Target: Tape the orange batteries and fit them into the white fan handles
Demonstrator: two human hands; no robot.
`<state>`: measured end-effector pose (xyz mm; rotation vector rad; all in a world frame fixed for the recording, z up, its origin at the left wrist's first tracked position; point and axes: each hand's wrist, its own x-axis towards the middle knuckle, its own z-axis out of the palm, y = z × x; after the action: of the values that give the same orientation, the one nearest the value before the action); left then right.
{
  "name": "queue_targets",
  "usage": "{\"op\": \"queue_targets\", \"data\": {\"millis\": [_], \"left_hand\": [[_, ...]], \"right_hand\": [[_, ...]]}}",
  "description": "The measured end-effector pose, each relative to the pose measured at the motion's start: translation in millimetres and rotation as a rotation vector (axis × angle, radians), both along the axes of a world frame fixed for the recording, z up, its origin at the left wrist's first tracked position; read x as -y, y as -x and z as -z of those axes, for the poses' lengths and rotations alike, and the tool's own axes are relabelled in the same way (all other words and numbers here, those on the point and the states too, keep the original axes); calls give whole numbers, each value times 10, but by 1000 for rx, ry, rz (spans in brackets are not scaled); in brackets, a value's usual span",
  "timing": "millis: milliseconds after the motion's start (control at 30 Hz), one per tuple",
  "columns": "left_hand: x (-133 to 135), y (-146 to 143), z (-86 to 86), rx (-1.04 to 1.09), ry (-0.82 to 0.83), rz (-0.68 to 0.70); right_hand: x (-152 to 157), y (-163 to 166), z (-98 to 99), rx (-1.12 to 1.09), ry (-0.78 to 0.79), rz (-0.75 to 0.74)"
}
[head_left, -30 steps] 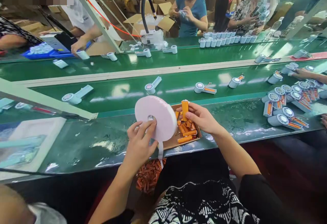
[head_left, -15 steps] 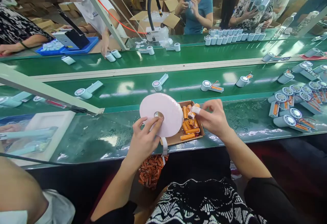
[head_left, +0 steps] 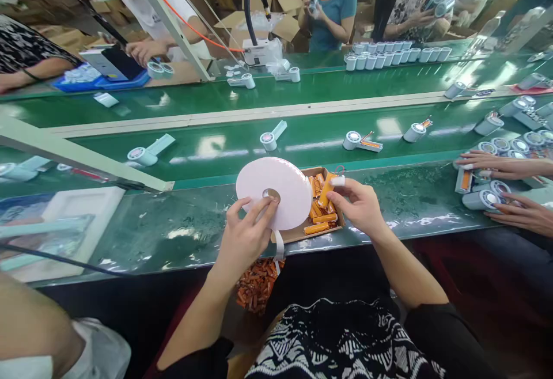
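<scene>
While the left hand (head_left: 244, 241) grips a big round white foam tape roll (head_left: 276, 186), the right hand (head_left: 358, 206) pinches a small white strip (head_left: 338, 181) above orange batteries (head_left: 326, 190) in a brown cardboard tray (head_left: 290, 237); steady fingers help.

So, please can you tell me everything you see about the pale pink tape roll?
The pale pink tape roll is a thick, foam-looking disc wound around a small round hole. It stands on edge, slightly tilted, beside a cardboard tray. The left hand holds it, fingers on its face near the hole. A white free end hangs from its underside.
</scene>
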<state>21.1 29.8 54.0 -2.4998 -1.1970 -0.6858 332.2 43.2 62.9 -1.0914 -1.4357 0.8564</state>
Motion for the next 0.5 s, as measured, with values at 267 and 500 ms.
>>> {"op": "queue_targets", "data": {"millis": [267, 500], "left_hand": [[-36, -52, -25, -59, -97, -8], [-116, -112, -98, -78, -138, 29]], "right_hand": [[88, -73, -248, 331, -87, -62], [54, -69, -183, 276, 39, -100]]}}
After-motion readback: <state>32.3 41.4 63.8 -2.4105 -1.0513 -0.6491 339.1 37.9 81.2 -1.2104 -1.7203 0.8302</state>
